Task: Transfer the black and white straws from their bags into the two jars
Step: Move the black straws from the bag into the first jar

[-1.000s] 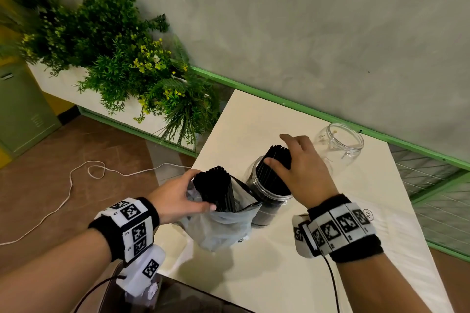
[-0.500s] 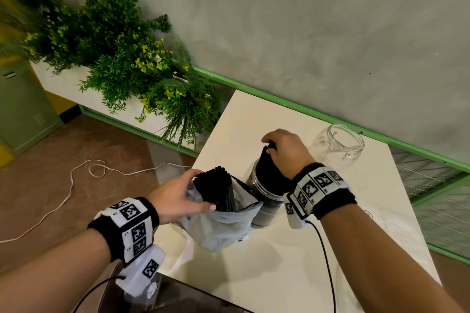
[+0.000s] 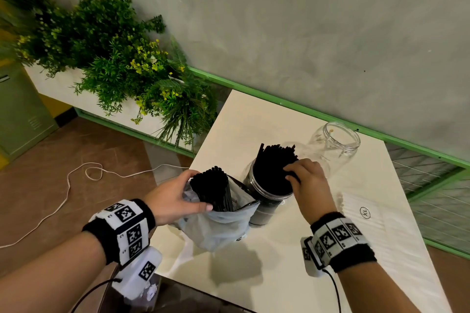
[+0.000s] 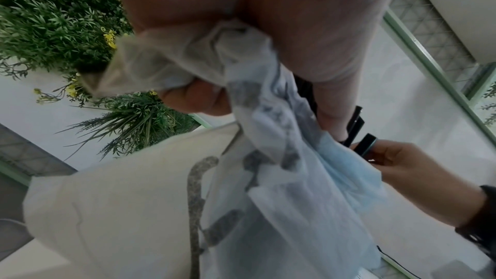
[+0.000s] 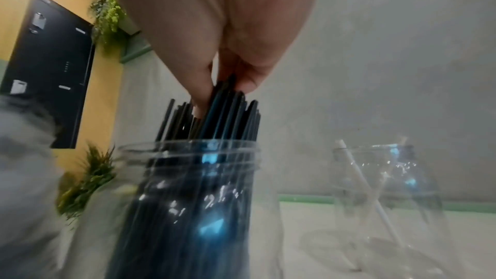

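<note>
My left hand [image 3: 201, 190] grips the top of a translucent plastic bag [image 3: 221, 226] together with the bundle of black straws [image 3: 212, 189] standing in it. The left wrist view shows the bag [image 4: 268, 156] crumpled under the palm. Right of it stands a clear jar [image 3: 269, 195] packed with black straws [image 3: 273, 165] that fan out above its rim. My right hand [image 3: 292, 174] pinches their tops from the near right side, as the right wrist view [image 5: 222, 84] shows. A second clear jar [image 3: 335, 142] behind holds one white straw [image 5: 367, 188].
A flat pack of white straws [image 3: 366, 216] with an XL label lies on the cream table [image 3: 254, 119] at the right. A planter of green foliage [image 3: 122, 58] stands left of the table, a grey wall behind. A white cable [image 3: 76, 175] lies on the brown floor.
My right hand has swung from over the jar's far side to its near right side, and the straws in the jar now fan out. The left hand and bag have stayed put.
</note>
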